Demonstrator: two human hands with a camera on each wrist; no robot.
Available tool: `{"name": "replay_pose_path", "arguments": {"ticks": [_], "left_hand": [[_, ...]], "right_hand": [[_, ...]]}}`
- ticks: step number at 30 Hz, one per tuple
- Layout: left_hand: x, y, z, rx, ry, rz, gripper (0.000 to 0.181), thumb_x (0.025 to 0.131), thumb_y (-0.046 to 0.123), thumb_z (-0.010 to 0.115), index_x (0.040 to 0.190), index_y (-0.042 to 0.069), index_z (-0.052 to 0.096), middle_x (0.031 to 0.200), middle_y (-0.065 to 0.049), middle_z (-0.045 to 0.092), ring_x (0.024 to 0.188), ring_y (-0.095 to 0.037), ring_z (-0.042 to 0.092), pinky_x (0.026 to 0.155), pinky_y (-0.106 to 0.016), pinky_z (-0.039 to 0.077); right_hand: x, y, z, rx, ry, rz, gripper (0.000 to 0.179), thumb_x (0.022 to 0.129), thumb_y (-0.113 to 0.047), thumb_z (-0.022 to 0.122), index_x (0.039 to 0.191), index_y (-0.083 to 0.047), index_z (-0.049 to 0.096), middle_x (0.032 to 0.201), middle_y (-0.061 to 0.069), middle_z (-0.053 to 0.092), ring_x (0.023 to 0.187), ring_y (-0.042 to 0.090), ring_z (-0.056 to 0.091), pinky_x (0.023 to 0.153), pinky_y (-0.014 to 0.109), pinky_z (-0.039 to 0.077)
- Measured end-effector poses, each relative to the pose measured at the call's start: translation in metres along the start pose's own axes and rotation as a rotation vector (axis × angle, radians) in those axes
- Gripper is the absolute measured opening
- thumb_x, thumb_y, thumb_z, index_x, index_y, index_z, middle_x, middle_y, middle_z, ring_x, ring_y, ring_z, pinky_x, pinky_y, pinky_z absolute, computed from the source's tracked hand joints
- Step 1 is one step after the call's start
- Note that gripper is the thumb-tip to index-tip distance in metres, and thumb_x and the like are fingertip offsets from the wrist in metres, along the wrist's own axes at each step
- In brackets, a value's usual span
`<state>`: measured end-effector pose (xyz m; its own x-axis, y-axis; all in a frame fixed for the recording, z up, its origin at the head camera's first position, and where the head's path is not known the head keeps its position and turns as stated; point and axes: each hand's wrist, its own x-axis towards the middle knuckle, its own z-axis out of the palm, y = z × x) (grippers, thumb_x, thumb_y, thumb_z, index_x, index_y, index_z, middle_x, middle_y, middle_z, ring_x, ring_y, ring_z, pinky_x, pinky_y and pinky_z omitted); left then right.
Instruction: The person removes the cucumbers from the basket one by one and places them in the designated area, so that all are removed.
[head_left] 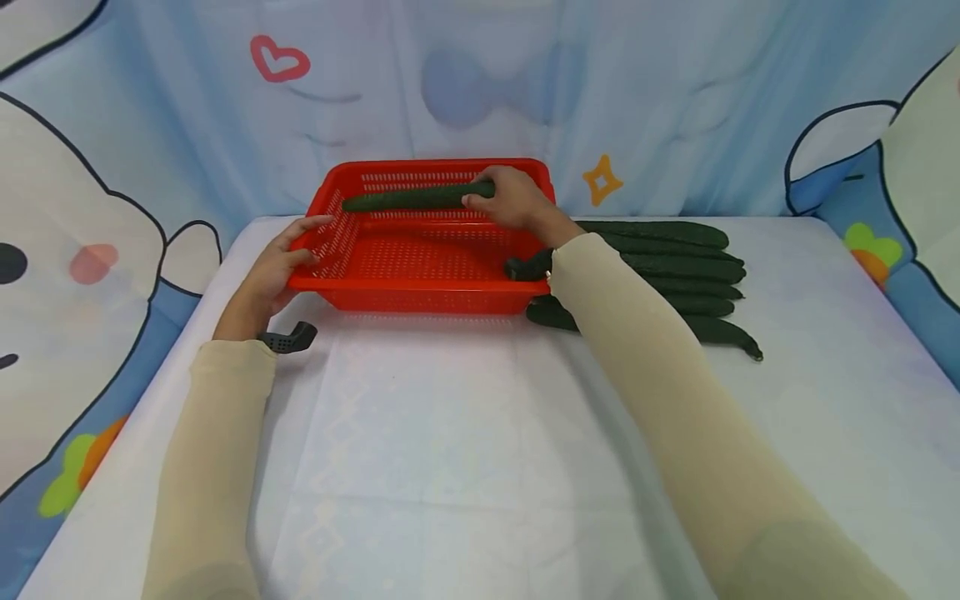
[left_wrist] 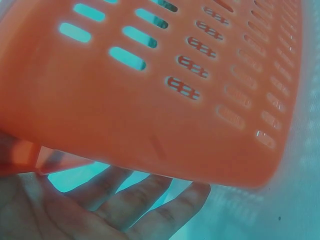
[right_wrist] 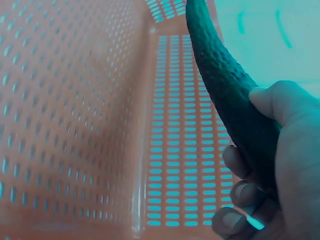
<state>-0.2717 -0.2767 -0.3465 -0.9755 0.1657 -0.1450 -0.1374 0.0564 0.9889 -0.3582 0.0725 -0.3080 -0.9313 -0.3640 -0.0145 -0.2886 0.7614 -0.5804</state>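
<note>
A red perforated plastic basket (head_left: 420, 298) stands at the back of the table. My left hand (head_left: 273, 271) holds its left rim, with thumb and fingertips reaching over the edge in the head view. From the left wrist, several fingers (left_wrist: 165, 212) show along the edge of the holed red wall (left_wrist: 125, 110). My right hand (head_left: 513, 197) grips a long dark green cucumber (head_left: 408, 198) by its right end. That cucumber lies sideways over the basket's back part. In the right wrist view, the thumb and curled fingers wrap round the bumpy cucumber (right_wrist: 225, 82), above the basket's slotted surface (right_wrist: 172, 140).
Several more cucumbers (head_left: 690, 267) lie side by side on the white table (head_left: 420, 433), right of the basket and partly behind the right forearm. A patterned blue curtain (head_left: 637, 100) hangs behind the table. Dark cameras (head_left: 292, 337) are strapped to the wrists.
</note>
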Motion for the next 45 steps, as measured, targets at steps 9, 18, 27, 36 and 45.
{"name": "replay_pose_path", "arguments": {"ticks": [9, 18, 27, 36, 45], "left_hand": [[0.01, 0.0, 0.007, -0.001, -0.011, 0.005, 0.057, 0.097, -0.002, 0.042, 0.145, 0.028, 0.044, 0.157, -0.006, 0.027, 0.129, -0.027, 0.039, 0.08, -0.024, 0.059], [0.012, 0.001, 0.006, -0.001, -0.011, -0.018, 0.057, 0.098, -0.001, 0.04, 0.145, 0.03, 0.043, 0.157, -0.005, 0.025, 0.131, -0.028, 0.037, 0.081, -0.024, 0.059], [0.012, 0.003, 0.007, 0.012, -0.012, -0.005, 0.057, 0.098, 0.0, 0.04, 0.146, 0.029, 0.042, 0.159, -0.008, 0.024, 0.131, -0.029, 0.038, 0.083, -0.023, 0.058], [0.013, 0.003, 0.008, 0.0, -0.011, -0.006, 0.057, 0.098, -0.001, 0.041, 0.146, 0.029, 0.043, 0.158, -0.007, 0.025, 0.131, -0.029, 0.037, 0.082, -0.024, 0.058], [0.011, 0.004, 0.004, -0.022, -0.007, -0.008, 0.056, 0.098, 0.0, 0.041, 0.144, 0.031, 0.044, 0.156, -0.005, 0.027, 0.127, -0.027, 0.041, 0.081, -0.026, 0.059]], "right_hand": [[-0.013, -0.012, -0.02, -0.003, 0.022, -0.062, 0.056, 0.099, -0.04, 0.055, 0.142, -0.005, 0.046, 0.129, 0.013, 0.056, 0.093, 0.025, 0.055, 0.08, 0.035, 0.047], [-0.03, -0.023, -0.037, 0.016, 0.048, -0.09, 0.056, 0.099, -0.038, 0.054, 0.144, -0.006, 0.044, 0.141, 0.012, 0.052, 0.112, 0.025, 0.056, 0.095, 0.039, 0.047], [-0.057, -0.021, -0.048, -0.003, 0.075, -0.089, 0.056, 0.098, -0.044, 0.055, 0.143, -0.011, 0.047, 0.152, 0.008, 0.043, 0.141, 0.026, 0.04, 0.115, 0.048, 0.036], [-0.097, -0.006, -0.05, 0.017, 0.119, -0.117, 0.055, 0.097, -0.042, 0.057, 0.14, -0.009, 0.05, 0.147, 0.012, 0.048, 0.136, 0.031, 0.045, 0.11, 0.052, 0.038], [-0.143, 0.008, -0.043, 0.035, 0.173, -0.188, 0.047, 0.097, -0.033, 0.061, 0.134, -0.006, 0.054, 0.112, 0.014, 0.065, 0.102, 0.03, 0.06, 0.089, 0.048, 0.049]]}}
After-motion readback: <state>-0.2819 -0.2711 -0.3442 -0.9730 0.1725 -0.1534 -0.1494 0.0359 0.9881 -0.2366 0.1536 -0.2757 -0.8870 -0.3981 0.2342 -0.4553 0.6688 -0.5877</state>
